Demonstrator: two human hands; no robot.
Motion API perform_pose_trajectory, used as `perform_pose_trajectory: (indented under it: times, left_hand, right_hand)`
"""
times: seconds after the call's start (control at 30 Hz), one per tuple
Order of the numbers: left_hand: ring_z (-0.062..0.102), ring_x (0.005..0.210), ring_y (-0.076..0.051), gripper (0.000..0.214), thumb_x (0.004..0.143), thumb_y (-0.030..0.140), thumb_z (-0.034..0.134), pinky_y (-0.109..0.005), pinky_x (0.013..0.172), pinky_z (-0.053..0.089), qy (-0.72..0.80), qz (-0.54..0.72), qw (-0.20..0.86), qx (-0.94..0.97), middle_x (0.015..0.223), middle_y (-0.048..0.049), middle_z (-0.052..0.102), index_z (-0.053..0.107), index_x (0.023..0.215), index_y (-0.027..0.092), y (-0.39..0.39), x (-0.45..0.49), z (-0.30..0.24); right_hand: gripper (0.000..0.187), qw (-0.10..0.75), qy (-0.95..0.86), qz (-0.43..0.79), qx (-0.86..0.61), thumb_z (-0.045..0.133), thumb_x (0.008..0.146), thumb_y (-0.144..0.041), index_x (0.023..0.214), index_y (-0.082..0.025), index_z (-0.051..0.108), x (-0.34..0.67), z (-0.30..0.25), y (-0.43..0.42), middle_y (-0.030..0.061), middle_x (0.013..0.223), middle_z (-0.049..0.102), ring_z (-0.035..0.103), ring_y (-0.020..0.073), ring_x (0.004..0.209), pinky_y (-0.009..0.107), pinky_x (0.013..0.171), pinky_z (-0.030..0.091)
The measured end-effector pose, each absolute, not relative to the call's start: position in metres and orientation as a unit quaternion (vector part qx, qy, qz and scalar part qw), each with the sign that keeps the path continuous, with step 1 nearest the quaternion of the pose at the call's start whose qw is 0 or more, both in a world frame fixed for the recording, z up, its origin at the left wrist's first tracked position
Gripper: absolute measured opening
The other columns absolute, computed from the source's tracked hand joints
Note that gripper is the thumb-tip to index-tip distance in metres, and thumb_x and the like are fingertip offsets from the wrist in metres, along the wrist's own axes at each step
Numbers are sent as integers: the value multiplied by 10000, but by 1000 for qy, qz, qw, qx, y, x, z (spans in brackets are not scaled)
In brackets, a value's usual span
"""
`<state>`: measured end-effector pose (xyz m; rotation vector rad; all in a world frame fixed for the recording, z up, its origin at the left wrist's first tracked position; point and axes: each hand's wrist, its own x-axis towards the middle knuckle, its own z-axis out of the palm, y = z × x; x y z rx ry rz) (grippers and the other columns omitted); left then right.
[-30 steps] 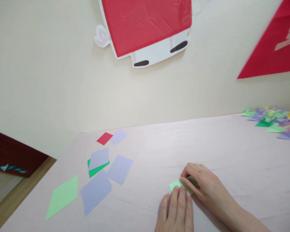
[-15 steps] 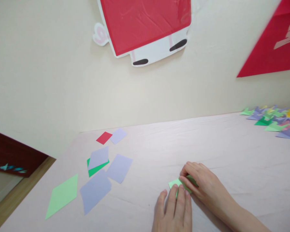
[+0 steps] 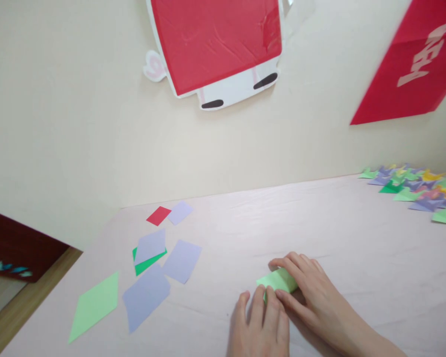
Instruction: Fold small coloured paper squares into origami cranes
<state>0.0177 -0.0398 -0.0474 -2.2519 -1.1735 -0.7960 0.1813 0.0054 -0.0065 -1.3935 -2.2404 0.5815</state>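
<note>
A light green piece of folded paper [image 3: 280, 280] lies on the table surface between my two hands. My left hand [image 3: 260, 327] rests below it, fingers stretched out and apart, with the fingertips touching its lower edge. My right hand [image 3: 310, 292] comes in from the right and arches over the paper's right end. Its thumb is at the lower edge and its fingers curve along the upper edge, so the paper sits between them. The parts of the paper under my fingers are hidden.
To the left lie flat sheets: a light green sheet [image 3: 94, 307], several lilac sheets [image 3: 146, 297], a dark green sheet [image 3: 148, 264] and a red sheet [image 3: 158, 216]. Many folded paper pieces [image 3: 412, 188] crowd the back right by the wall [image 3: 226, 158].
My right hand has opened wider around the light green paper, and more of its top shows. My left hand has shifted slightly left. The view has turned a little to the right.
</note>
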Motion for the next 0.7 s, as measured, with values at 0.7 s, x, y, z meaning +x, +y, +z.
perform_pose_trajectory:
  times: [0.7]
  left_hand:
    - [586, 953, -270, 644, 853, 737, 393, -447, 939, 375, -449, -323, 254, -793, 988, -120, 704, 691, 830, 166, -47, 4, -71]
  right_hand:
    - [420, 280, -792, 240, -486, 429, 917, -172, 1306, -272, 550, 206, -15, 13, 104, 1197, 621, 567, 243, 1093, 439, 946, 472]
